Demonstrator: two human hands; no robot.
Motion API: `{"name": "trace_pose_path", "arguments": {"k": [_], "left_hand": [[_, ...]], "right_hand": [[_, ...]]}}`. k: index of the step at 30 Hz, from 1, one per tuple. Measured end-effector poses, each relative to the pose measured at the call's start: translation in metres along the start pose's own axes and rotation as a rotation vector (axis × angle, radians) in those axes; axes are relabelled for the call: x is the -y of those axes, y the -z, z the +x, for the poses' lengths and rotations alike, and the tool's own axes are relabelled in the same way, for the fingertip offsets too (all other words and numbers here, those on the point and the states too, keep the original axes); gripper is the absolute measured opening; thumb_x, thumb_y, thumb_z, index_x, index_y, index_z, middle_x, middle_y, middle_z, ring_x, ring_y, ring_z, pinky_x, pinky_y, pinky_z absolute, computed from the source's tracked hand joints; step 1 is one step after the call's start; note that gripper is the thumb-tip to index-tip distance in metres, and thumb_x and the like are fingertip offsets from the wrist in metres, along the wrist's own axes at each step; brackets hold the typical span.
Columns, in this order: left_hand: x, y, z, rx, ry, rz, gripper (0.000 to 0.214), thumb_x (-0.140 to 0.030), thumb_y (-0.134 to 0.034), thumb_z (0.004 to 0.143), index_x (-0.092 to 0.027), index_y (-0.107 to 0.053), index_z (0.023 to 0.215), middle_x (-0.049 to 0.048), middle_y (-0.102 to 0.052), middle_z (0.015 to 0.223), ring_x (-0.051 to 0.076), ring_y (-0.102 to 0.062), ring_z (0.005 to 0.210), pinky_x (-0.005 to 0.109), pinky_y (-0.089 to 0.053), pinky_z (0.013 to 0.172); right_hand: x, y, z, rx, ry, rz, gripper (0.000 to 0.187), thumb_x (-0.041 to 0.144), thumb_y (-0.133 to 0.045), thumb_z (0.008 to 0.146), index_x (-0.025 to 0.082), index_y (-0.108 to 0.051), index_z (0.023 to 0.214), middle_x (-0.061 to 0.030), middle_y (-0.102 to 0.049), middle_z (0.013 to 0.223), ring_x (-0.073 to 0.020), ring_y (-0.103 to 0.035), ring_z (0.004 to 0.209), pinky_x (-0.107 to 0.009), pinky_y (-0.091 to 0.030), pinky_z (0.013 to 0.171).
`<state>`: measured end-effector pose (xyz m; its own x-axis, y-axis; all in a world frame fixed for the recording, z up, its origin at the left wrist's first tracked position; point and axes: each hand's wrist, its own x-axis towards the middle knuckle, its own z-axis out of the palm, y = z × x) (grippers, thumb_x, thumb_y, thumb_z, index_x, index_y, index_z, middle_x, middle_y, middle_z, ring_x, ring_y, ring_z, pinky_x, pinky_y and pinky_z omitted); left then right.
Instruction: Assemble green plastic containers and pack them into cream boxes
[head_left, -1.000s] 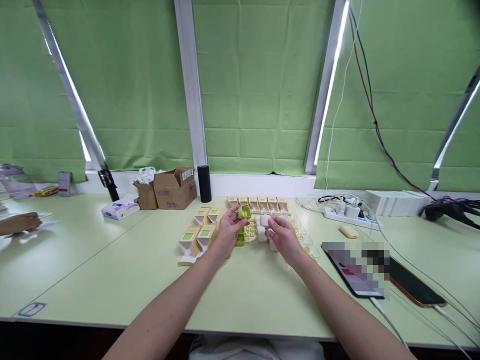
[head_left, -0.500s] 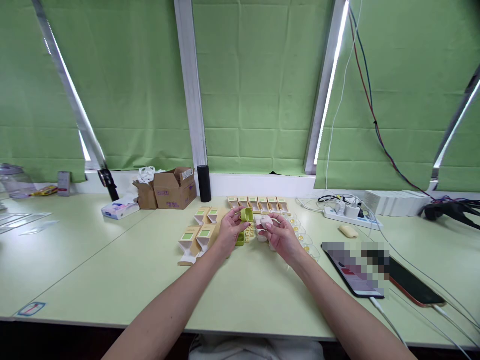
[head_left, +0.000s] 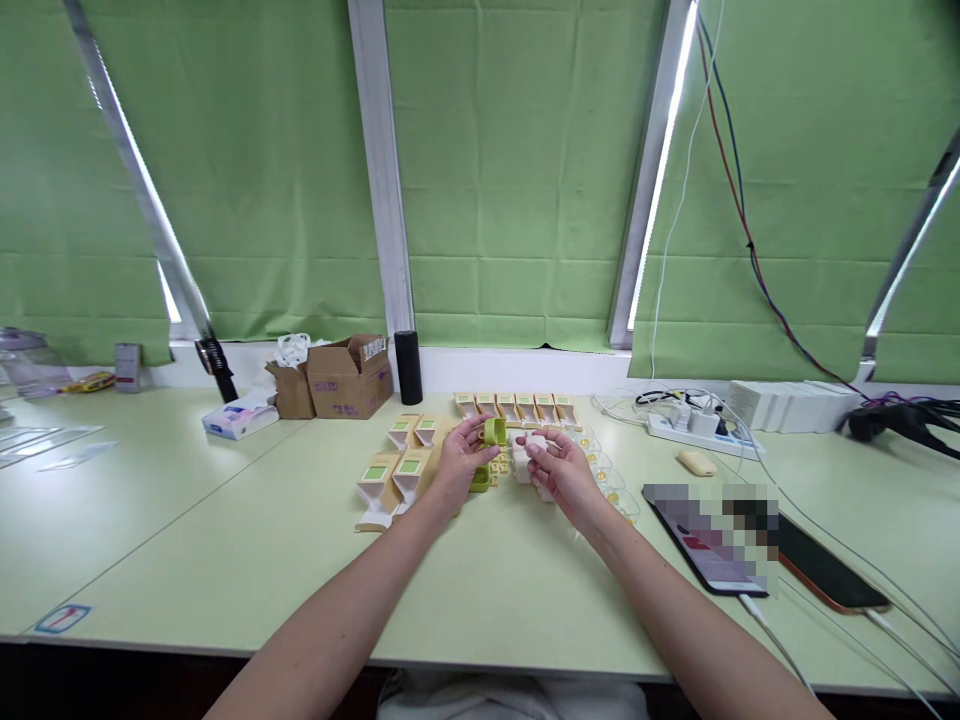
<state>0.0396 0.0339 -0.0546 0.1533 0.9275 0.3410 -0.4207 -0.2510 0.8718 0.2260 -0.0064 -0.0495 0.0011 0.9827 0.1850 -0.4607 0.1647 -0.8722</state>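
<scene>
Held between the fingers of my left hand point(head_left: 461, 463) is a small olive-green case point(head_left: 494, 432), its hollow side turned toward the right. My right hand point(head_left: 561, 468) pinches a small white piece point(head_left: 534, 442), partly covered by the fingers. A gap separates the two pieces. Below the left fingers another green case point(head_left: 480, 480) lies on the table. Small yellow pieces point(head_left: 499, 466) lie between the hands, and more white pieces point(head_left: 523, 470) are grouped beside my right fingers. Clear plastic trays with yellow dots point(head_left: 611, 487) sit behind my right hand.
Several open cardboard boxes point(head_left: 377, 487) with green squares stand left of my hands. A row of similar boxes point(head_left: 517, 408) is at the back. Two phones on cables, one a dark phone point(head_left: 832, 565), lie at right, near a power strip point(head_left: 705, 435).
My right hand has turned the white piece slightly, and its fingers now cover more of it. The green case in my left hand has tilted a little toward the right.
</scene>
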Motion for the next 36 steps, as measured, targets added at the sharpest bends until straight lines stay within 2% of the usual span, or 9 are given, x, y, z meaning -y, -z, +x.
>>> {"name": "trace_pose_path", "arguments": {"k": [4,8,10,13,17,21,28,36], "left_hand": [[0.000,-0.001,0.000,-0.016,-0.015,0.043,0.065,-0.014,-0.092,0.061,-0.019,-0.068,0.121,0.0076,-0.076,0.109,0.018,-0.070,0.098,0.033,-0.054,0.091],[-0.002,-0.002,0.000,-0.024,-0.025,0.091,0.064,-0.014,-0.092,0.060,-0.018,-0.069,0.119,0.0076,-0.076,0.107,0.019,-0.070,0.097,0.033,-0.055,0.089],[-0.002,-0.001,0.000,-0.027,-0.025,0.099,0.064,-0.015,-0.093,0.060,-0.018,-0.070,0.120,0.0077,-0.076,0.107,0.019,-0.070,0.098,0.034,-0.055,0.089],[0.000,0.000,0.001,-0.031,-0.026,0.094,0.065,-0.015,-0.093,0.059,-0.018,-0.070,0.119,0.0086,-0.076,0.109,0.020,-0.070,0.098,0.034,-0.055,0.089],[0.001,-0.001,0.001,-0.018,-0.038,0.104,0.063,-0.015,-0.092,0.061,-0.018,-0.070,0.119,0.0093,-0.075,0.111,0.020,-0.070,0.099,0.035,-0.055,0.090],[-0.001,-0.004,-0.001,0.017,-0.055,0.143,0.061,-0.015,-0.092,0.061,-0.017,-0.071,0.118,0.0100,-0.075,0.112,0.021,-0.069,0.101,0.034,-0.056,0.090],[-0.001,-0.007,-0.002,0.075,-0.107,0.268,0.053,-0.011,-0.088,0.063,-0.017,-0.071,0.113,0.0099,-0.074,0.112,0.022,-0.070,0.100,0.035,-0.056,0.089],[0.001,-0.010,-0.005,0.094,-0.121,0.376,0.048,-0.007,-0.083,0.064,-0.019,-0.071,0.109,0.0075,-0.075,0.106,0.022,-0.070,0.097,0.031,-0.055,0.082]], "right_hand": [[-0.002,0.004,0.003,-0.002,-0.039,0.059,0.053,0.035,-0.099,0.059,0.021,-0.065,0.097,-0.0085,-0.080,0.102,-0.0185,-0.074,0.072,-0.029,-0.059,0.059],[-0.004,0.008,0.007,0.063,-0.033,0.110,0.052,0.022,-0.098,0.055,0.021,-0.068,0.098,-0.0068,-0.079,0.101,-0.0203,-0.077,0.082,-0.026,-0.058,0.061],[-0.004,0.008,0.008,0.076,-0.018,0.120,0.052,0.022,-0.098,0.055,0.020,-0.070,0.099,-0.0060,-0.078,0.097,-0.0199,-0.077,0.082,-0.025,-0.057,0.060],[-0.003,0.005,0.007,0.058,-0.007,0.094,0.052,0.029,-0.097,0.058,0.020,-0.071,0.102,-0.0050,-0.077,0.092,-0.0165,-0.072,0.072,-0.023,-0.052,0.055],[0.001,0.001,0.003,0.020,0.019,0.006,0.051,0.041,-0.096,0.061,0.020,-0.073,0.102,-0.0005,-0.072,0.083,-0.0099,-0.057,0.057,-0.023,-0.045,0.050],[0.002,-0.002,0.000,-0.005,0.059,-0.107,0.052,0.055,-0.092,0.064,0.020,-0.074,0.098,0.0025,-0.064,0.075,-0.0080,-0.047,0.054,-0.023,-0.041,0.050],[0.001,-0.005,0.001,-0.029,0.095,-0.337,0.064,0.074,-0.083,0.063,0.017,-0.075,0.091,0.0044,-0.054,0.057,-0.0096,-0.041,0.047,-0.024,-0.033,0.047],[-0.002,-0.004,0.001,-0.001,0.143,-0.431,0.062,0.079,-0.078,0.065,0.019,-0.073,0.077,0.0034,-0.049,0.055,-0.0117,-0.041,0.049,-0.026,-0.031,0.047]]}}
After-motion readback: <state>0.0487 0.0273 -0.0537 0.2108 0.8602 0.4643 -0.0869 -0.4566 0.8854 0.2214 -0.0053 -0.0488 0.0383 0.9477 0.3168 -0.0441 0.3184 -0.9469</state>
